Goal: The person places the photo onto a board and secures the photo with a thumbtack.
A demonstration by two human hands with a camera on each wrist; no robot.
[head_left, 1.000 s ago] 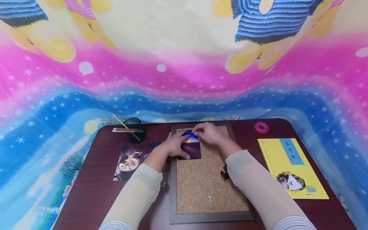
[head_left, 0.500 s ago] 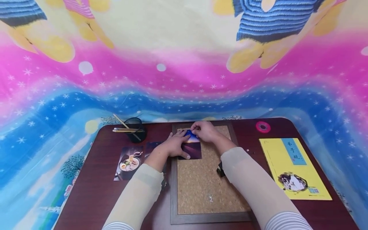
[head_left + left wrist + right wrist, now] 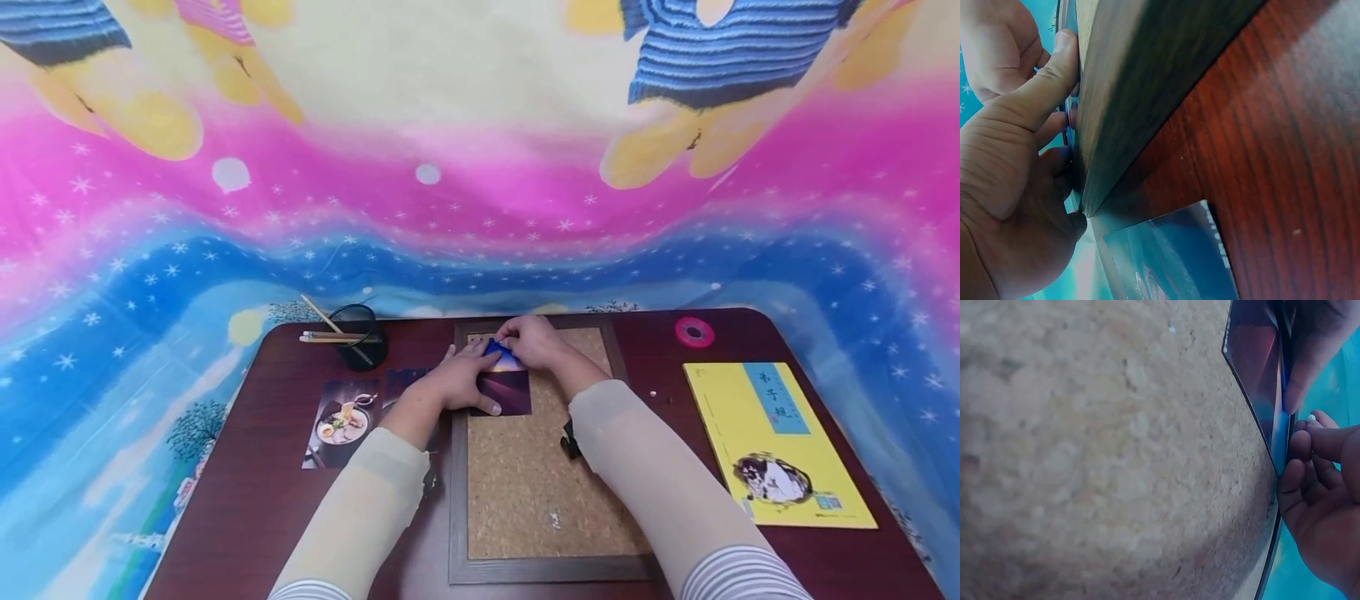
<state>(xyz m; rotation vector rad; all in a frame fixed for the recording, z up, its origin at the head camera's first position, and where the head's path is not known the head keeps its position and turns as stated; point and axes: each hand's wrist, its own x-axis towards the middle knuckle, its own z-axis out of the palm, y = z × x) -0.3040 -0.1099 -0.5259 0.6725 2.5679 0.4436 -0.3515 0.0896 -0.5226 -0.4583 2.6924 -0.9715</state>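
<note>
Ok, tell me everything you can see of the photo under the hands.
The photo is a thin, straight-edged, glossy-looking print: blue at the top, a bright band across the middle, dark purple below. It lies on the far left part of the cork board. The left hand rests spread over its left side, hiding that edge; the right hand is at its upper right, pinching a small white thing. Whether that pierces the photo, I can't tell.

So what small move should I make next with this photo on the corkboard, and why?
Perhaps press the small white piece, possibly a pin, into the corkboard: your right hand seems to pinch it near the top of the photo, which lies under your spread left hand.
</note>
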